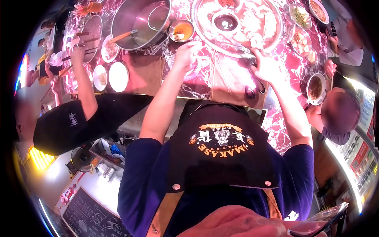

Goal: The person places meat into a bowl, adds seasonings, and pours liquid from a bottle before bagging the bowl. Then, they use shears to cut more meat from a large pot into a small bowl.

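My left hand (185, 57) is over the marbled table, its fingers curled together. It is just below a small bowl of orange sauce (182, 30); glare hides what the fingers hold, if anything. My right hand (262, 65) is at the lower right rim of a large round metal tray (276, 41). Its fingers are closed at a thin dark piece I cannot identify. In the tray are pale food pieces (264, 23) and a bowl of dark sauce (225, 23). Below my right hand, a dark looped object (256, 90) lies on a brown mat (225, 85).
A big metal pot (120, 27) with a wooden-handled utensil (123, 36) stands at upper left. White plates (119, 77) are beside another brown mat (146, 73). A person's hand (77, 54) holds chopsticks at left. A person at right is beside a soup bowl (316, 89).
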Action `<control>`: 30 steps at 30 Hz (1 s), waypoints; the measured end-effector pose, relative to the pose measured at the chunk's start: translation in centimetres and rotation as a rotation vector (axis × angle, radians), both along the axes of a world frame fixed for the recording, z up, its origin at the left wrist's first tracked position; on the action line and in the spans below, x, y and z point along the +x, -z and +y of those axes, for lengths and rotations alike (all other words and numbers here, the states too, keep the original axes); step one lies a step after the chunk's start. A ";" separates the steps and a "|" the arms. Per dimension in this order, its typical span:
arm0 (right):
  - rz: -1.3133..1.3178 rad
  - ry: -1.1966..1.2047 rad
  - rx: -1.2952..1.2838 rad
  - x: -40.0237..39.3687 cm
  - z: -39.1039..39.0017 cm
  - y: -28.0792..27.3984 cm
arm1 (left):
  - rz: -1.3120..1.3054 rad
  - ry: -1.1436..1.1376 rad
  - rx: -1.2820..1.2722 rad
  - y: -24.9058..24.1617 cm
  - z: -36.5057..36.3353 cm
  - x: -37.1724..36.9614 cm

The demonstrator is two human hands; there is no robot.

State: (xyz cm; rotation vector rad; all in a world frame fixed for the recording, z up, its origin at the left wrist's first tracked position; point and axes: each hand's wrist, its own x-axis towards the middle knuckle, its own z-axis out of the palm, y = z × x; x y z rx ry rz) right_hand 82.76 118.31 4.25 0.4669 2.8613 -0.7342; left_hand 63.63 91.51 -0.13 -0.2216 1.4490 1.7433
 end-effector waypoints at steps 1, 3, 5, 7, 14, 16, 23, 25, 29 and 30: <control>0.055 -0.028 0.080 -0.2 -0.2 0.0 | 0.052 0.016 -0.020 -0.1 0.0 0.0; 0.103 -0.038 0.082 -1.3 -0.7 1.9 | 0.135 0.025 -0.044 0.3 0.2 0.1; -0.036 0.001 0.003 -2.7 -1.9 2.5 | 0.219 0.027 -0.069 -0.3 0.0 0.0; -0.053 0.009 -0.081 -2.2 -1.4 3.2 | 0.398 0.195 -0.298 -0.9 -0.7 -0.2; -0.050 -0.033 -0.095 0.1 0.7 -4.3 | 0.753 0.261 -0.461 -3.8 -6.5 -2.9; -0.019 -0.186 -0.007 -1.3 0.4 -6.5 | 0.665 0.291 -0.394 -4.9 -8.9 -3.3; -0.013 -0.572 -0.069 -7.9 -7.3 -7.6 | 0.451 0.414 -0.191 -7.8 -16.7 -2.6; -0.020 -0.624 -0.130 -8.5 -7.9 -5.5 | 0.481 0.497 -0.243 -4.8 -19.1 -2.9; -0.267 -0.605 -0.086 -9.0 -6.9 -6.2 | 0.413 0.378 -0.197 0.3 -21.9 -1.9; -0.247 -0.591 -0.077 -8.9 -6.5 -6.8 | 0.392 0.404 -0.262 0.7 -21.9 -1.7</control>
